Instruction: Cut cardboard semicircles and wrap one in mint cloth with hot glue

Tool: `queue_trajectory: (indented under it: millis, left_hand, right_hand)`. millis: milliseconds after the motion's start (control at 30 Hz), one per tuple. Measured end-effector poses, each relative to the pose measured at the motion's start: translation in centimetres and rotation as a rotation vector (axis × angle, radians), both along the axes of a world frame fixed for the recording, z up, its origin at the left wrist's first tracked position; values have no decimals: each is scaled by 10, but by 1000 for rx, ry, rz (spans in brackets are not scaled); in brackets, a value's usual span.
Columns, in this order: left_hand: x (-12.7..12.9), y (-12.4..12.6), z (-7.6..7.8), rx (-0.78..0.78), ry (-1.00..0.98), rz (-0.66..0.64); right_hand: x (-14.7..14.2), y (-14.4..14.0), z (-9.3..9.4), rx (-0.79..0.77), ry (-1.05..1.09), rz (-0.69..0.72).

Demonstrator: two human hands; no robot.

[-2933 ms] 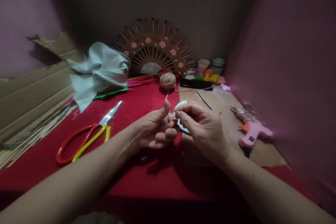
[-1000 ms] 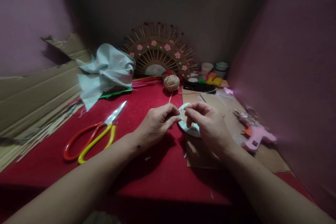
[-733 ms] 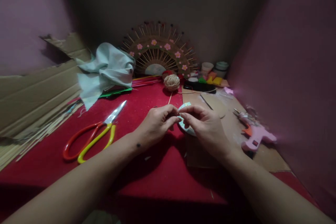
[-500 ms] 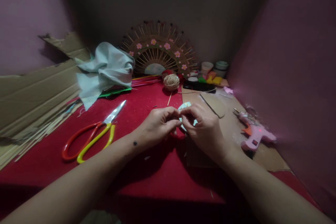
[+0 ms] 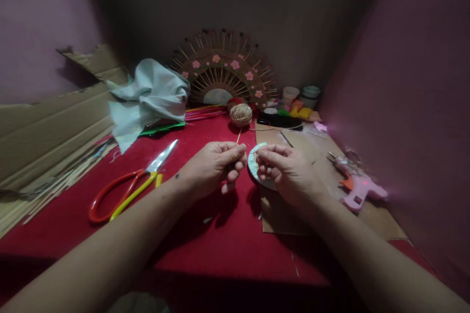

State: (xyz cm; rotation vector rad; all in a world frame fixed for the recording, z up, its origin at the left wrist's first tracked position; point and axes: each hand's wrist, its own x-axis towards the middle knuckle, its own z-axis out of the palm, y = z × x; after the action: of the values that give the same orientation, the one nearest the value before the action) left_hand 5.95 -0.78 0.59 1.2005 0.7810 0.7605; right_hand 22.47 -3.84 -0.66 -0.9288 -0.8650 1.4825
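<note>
A red cloth (image 5: 205, 234) was spread over the table, and both forearms were stretched across it from the near edge. Near the middle of the cloth, the left hand (image 5: 211, 168) was curled, with a thin wooden stick (image 5: 238, 136) pinched between thumb and forefinger so that its far end pointed away toward the back edge. Just beside it, the right hand (image 5: 290, 173) was closed on a small round disc (image 5: 254, 162) with a pale blue rim, gripped at its upper edge by the fingertips. The disc was held tilted above the near left corner of a sheet of cardboard (image 5: 282, 217) laid on the right part of the cloth. The two hands were kept close but apart.

Toward the left, a pair of scissors (image 5: 128, 190) with one red and one yellow handle was laid flat, blades pointed toward the back. On the right side of the cardboard, a pink glue gun (image 5: 358, 188) was laid on its side. Along the left edge, thin sticks (image 5: 47, 190) were piled beside a large cardboard panel (image 5: 51, 127).

Farther back, a ball of twine (image 5: 241, 114) was set near the middle, with a pale cloth (image 5: 150, 98) bunched to its left. At the back edge, a half-round fan (image 5: 222, 76) of sticks with pink flowers was stood against the wall, and small cups (image 5: 299, 94) and coloured pieces were gathered at its right.
</note>
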Motion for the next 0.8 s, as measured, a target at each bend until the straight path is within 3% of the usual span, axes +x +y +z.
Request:
queue_trajectory:
  millis: [133, 300, 467, 533, 633, 800]
  left_hand:
    - [0, 1, -3, 0, 10, 4]
    - [4, 2, -7, -96, -160, -143]
    - [6, 3, -10, -187, -196, -155]
    - [5, 3, -9, -232, -205, -126]
    - [4, 2, -7, -245, -222, -89]
    - [-1, 3, 4, -169, -251, -148]
  right_hand:
    - [-1, 1, -2, -10, 62, 51]
    - [-3, -2, -1, 29, -53, 27]
    - [-6, -9, 0, 374, -531, -167]
    - [-6, -10, 0, 471, -597, -176]
    - [-5, -10, -2, 388, -517, -101]
    - [-1, -8, -1, 198, -236, -41]
